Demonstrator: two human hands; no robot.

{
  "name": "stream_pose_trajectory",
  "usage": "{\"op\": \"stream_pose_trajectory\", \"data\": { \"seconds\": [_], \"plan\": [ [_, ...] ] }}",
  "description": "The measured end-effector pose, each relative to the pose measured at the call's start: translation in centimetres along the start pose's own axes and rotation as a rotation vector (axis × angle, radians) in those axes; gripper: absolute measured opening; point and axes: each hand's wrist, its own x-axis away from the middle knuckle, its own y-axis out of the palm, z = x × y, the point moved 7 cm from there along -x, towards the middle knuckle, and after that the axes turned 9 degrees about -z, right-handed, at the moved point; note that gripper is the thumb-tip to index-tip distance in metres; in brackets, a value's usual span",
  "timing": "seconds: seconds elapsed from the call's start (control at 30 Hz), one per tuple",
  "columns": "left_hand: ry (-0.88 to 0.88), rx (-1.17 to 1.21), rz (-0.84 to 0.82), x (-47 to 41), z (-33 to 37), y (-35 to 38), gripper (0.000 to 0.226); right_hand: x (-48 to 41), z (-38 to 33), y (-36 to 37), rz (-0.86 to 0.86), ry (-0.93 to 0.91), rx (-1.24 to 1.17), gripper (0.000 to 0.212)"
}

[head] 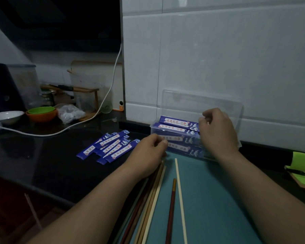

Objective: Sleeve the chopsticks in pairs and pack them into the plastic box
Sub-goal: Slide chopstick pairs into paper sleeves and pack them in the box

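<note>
My clear plastic box (192, 101) stands lid-open, holding blue-sleeved chopstick pairs (176, 128); loose blue paper sleeves (111, 147) lie heaped left of it, bare wooden chopsticks (152, 191) nearer me.

We worked in dim light. A white tiled wall (218, 59) rose ahead. Left of it a glossy black counter (60, 164) carried a wooden rack (88, 90), a trailing white cable (111, 88), and stacked green and orange bowls (41, 114) further left.
</note>
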Motion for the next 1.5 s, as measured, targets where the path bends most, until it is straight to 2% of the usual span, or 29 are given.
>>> {"op": "stream_pose_trajectory", "data": {
  "seconds": [0.07,0.13,0.23,0.37,0.47,0.63,0.7,1.07,1.2,1.27,1.4,1.5],
  "plan": [
    [0.005,-0.007,0.008,0.0,0.2,0.0,0.019,0.8,-1.7,-0.3,0.080,-0.169,0.010,0.011],
    [0.020,0.001,0.022,0.0,0.4,-0.2,0.019,2.2,-4.3,-0.2,0.069,-0.369,-0.028,0.007],
    [0.059,0.031,0.082,0.1,0.8,-1.0,0.017,4.5,-7.3,2.3,-0.245,-0.521,-0.022,0.006],
    [0.032,-0.051,0.171,0.4,0.7,-2.4,0.013,5.9,-6.1,6.5,-0.630,-0.407,0.328,0.020],
    [0.009,-0.290,0.093,0.5,0.5,-2.0,0.008,5.7,-4.0,7.0,-0.768,-0.254,0.512,0.018],
    [-0.046,-0.654,-0.210,1.0,0.7,0.6,0.013,5.4,-3.1,7.3,-0.833,-0.161,0.452,0.006],
    [-0.082,-0.752,-0.276,1.1,0.6,1.1,0.016,5.4,-2.7,7.5,-0.833,-0.149,0.416,0.007],
    [-0.120,-0.903,-0.143,0.8,0.8,1.5,0.030,5.5,-2.4,7.7,-0.799,-0.146,0.333,0.015],
    [-0.143,-0.814,-0.148,0.4,0.3,1.5,0.026,5.5,-2.5,7.5,-0.791,-0.132,0.350,0.017],
    [-0.153,-0.614,-0.139,0.3,-0.1,1.2,0.024,5.5,-2.6,7.4,-0.783,-0.120,0.387,0.021],
    [-0.172,-0.132,0.019,0.1,-0.2,-1.0,0.021,5.6,-2.6,7.3,-0.766,-0.111,0.411,0.029],
    [-0.199,0.065,0.038,-0.1,-0.8,-1.1,0.025,5.9,-2.9,7.2,-0.745,-0.112,0.455,0.024]
  ]
}}
